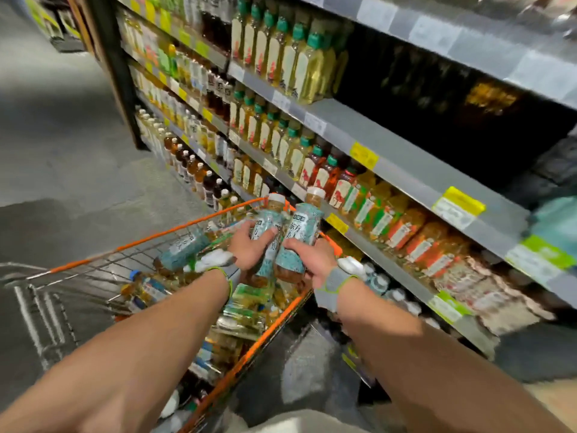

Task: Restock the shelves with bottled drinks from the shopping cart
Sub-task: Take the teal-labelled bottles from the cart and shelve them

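Your bare forearms, each wearing a grey, green-edged wristband, reach over the orange-rimmed wire shopping cart. Your left hand grips one teal-labelled, white-capped plastic bottle and your right hand grips a second teal-labelled bottle. The two stand nearly upright, side by side, with their caps above your fingers. A third teal-labelled bottle lies in the cart to the left, with grey metal shelves of drinks beyond.
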`<state>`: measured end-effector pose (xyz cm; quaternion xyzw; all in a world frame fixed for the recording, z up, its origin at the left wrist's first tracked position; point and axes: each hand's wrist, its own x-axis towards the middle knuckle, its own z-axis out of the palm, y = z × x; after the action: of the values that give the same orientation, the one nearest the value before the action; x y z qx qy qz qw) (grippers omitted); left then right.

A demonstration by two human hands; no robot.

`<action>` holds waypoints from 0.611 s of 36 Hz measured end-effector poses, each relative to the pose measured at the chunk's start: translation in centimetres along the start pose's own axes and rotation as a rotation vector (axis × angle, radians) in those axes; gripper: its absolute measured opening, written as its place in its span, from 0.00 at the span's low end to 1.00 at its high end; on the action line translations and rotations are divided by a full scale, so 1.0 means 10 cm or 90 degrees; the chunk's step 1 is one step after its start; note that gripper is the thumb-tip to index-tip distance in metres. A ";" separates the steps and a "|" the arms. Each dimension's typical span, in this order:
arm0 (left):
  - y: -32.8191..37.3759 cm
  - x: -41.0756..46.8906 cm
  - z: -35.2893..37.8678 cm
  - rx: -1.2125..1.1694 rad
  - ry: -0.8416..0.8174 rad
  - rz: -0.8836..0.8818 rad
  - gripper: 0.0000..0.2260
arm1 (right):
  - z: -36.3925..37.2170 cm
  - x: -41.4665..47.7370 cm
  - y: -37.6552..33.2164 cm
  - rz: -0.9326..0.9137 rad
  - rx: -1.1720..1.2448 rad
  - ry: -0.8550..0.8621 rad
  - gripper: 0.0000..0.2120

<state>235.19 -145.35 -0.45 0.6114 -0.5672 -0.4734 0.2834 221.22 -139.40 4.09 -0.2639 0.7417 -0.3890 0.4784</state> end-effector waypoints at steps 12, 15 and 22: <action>0.92 -1.03 1.28 0.014 -0.141 0.176 0.16 | -1.60 -0.82 0.57 -0.022 0.051 0.187 0.40; 1.11 -1.44 1.66 0.018 -0.167 0.226 0.27 | -2.05 -1.14 0.77 -0.049 0.077 0.227 0.50; 1.59 -2.12 2.09 -0.012 -0.242 0.276 0.29 | -2.61 -1.61 0.99 -0.131 0.107 0.327 0.53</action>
<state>211.52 -124.13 10.85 0.3731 -0.7232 -0.5134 0.2724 203.60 -113.14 10.27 -0.1901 0.7731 -0.5498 0.2528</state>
